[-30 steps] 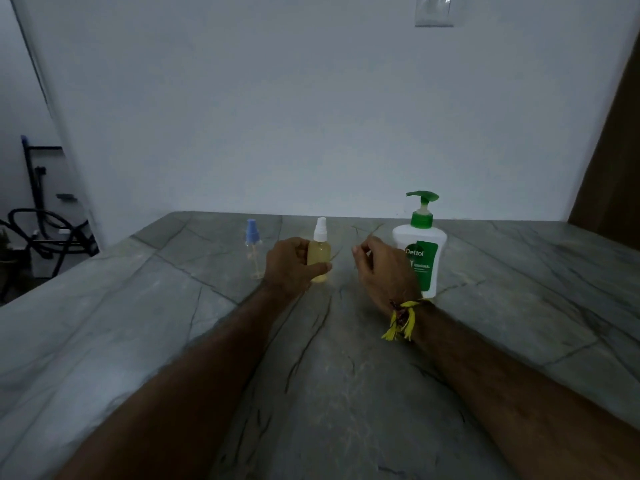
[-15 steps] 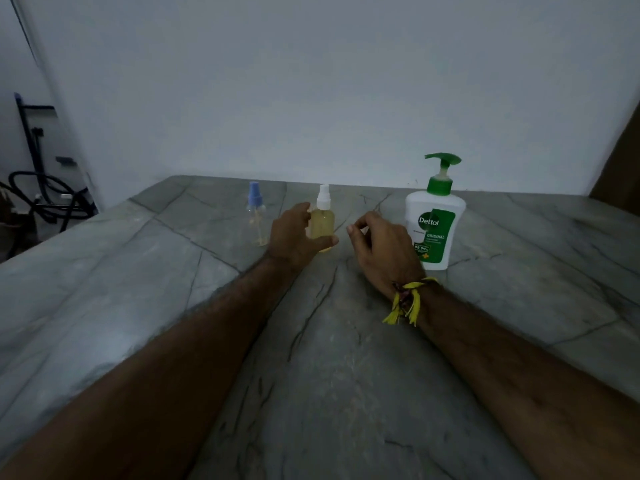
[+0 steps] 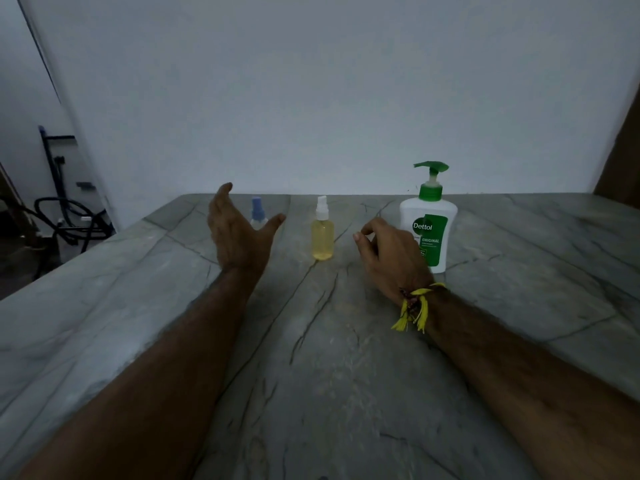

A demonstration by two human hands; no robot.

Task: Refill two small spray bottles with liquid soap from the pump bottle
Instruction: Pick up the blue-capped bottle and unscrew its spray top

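Observation:
A small spray bottle with a white nozzle and yellow liquid stands upright on the grey stone counter, free of both hands. A second small spray bottle with a blue cap stands to its left, its clear body partly hidden behind my left hand. That hand is raised, fingers spread, holding nothing. The white pump bottle with a green pump and label stands at the right. My right hand hovers between the yellow bottle and the pump bottle, fingers loosely curled and empty.
A pale wall rises directly behind the counter. Past the counter's left edge, black hoses and a dark stand sit lower down. A brown panel borders the far right.
My left hand has let go of the yellow spray bottle and moved left and up, opening in front of the blue-capped bottle. My right hand has stayed close to the pump bottle.

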